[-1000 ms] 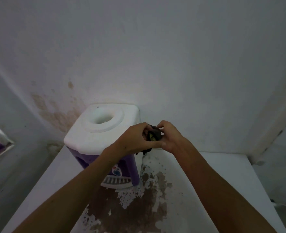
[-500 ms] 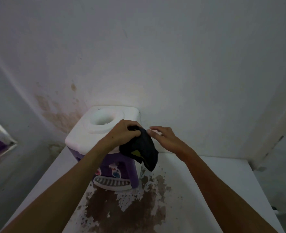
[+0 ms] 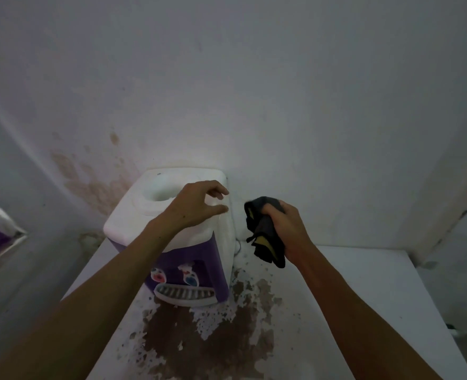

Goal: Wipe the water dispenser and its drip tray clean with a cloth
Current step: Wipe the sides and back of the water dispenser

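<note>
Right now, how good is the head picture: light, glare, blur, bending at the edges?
Head view: dim overall, with a bright patch washing out the wall and the white top of the water dispenser; the corners fall dark. Wide-angle bending curves the wall lines at both sides. The drip tray and the dark cloth in the right hand read fairly sharp; the left hand is slightly soft.

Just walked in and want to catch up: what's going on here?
A person is about to wipe a water dispenser standing on a stained table. The right hand grips a dark cloth in the air beside the dispenser. The left hand hangs open over its white top. The drip tray is untouched.
</note>
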The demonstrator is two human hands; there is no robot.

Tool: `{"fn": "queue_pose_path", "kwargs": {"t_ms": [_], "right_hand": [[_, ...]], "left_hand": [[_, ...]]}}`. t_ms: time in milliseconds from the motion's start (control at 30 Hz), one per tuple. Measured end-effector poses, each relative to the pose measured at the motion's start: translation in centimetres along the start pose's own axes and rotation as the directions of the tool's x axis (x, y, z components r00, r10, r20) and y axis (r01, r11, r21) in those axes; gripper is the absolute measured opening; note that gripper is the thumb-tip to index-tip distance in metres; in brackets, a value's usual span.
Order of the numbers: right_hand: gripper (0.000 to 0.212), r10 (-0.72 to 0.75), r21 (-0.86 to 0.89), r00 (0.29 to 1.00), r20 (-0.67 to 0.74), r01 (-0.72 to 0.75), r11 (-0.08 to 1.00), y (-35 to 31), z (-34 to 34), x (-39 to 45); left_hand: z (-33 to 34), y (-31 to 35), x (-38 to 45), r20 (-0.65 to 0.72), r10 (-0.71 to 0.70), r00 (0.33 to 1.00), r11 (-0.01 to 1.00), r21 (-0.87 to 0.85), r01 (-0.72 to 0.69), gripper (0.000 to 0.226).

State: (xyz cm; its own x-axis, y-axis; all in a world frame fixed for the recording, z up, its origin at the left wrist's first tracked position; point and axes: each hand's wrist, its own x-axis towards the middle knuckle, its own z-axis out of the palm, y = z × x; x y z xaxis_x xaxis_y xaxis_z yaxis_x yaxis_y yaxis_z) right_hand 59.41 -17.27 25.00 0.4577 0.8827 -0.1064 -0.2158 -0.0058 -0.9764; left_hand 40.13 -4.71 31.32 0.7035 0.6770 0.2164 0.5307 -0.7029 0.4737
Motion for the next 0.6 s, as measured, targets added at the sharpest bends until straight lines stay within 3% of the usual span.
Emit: {"fn": "queue_pose_path", "kwargs": {"t_ms": [133, 233, 367, 500, 600], "right_hand": [[0.034, 0.109, -0.205, 0.994, -0.017, -0.111, 0.973, 1.8, 1.0, 0.9], [0.037, 0.13, -0.303, 0.991, 0.012, -0.12, 0.945, 2.8, 3.0, 1.3], [0.028, -0.025, -0.425, 0.996, 0.09, 0.061, 0.903, 3.7, 6.0, 1.2], [0.03, -0.281, -0.369, 0.951, 0.131, 0.31, 0.876, 5.3, 7.5, -0.2], [0.038, -0.333, -0.344, 0.928, 0.17, 0.372, 0.862, 6.4, 6.8, -1.5]], "left_hand": [[-0.8, -2.4, 0.6, -0.025, 0.021, 0.999, 0.988, 0.151, -0.017, 0.028], [-0.1, -3.8, 0.9, 0.075, -0.018, 0.997, 0.973, 0.23, 0.001, 0.039], [1.2, -4.9, 0.7, 0.137, -0.02, 0.99, 0.947, 0.32, -0.025, 0.049], [1.2, -5.1, 0.5, 0.134, -0.014, 0.991, 0.958, 0.286, -0.025, 0.05], [1.0, -5.1, 0.7, 0.168, -0.031, 0.985, 0.964, 0.266, -0.015, 0.052]]}}
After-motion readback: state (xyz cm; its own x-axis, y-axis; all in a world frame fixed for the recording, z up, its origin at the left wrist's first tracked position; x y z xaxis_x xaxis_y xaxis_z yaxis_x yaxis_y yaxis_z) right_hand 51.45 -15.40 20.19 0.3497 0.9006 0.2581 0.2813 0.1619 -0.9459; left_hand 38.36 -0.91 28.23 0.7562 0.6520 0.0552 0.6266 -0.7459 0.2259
